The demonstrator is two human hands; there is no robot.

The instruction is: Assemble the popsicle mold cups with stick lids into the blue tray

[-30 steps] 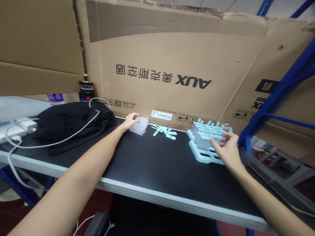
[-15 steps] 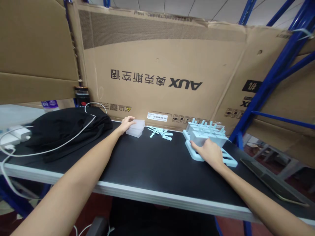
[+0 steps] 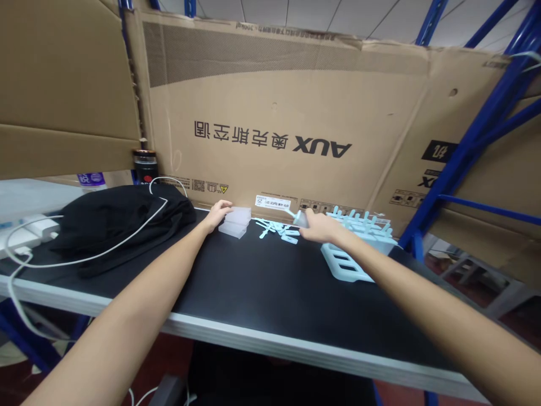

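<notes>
While the left hand [image 3: 217, 214] rests on the clear boxes [image 3: 235, 221], the right hand [image 3: 318, 227] pinches a pale blue stick [image 3: 295, 215].
Loose sticks [image 3: 276, 229] lie mid-frame, just left of the right hand; rack [image 3: 347, 265] right, on the worktop [image 3: 253, 287].

A stack of clear plastic lids [image 3: 235, 221] lies flat at the black tabletop's back edge; pale-blue popsicle sticks [image 3: 276, 229] lie scattered just beside; pale-blue mould tray [image 3: 346, 265] stands right of them.

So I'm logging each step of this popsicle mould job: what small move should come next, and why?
Probably set the piece in the right hand down with the loose sticks. That hand hovers right beside them, off the mould tray, while the left hand rests on the clear stack.
</notes>
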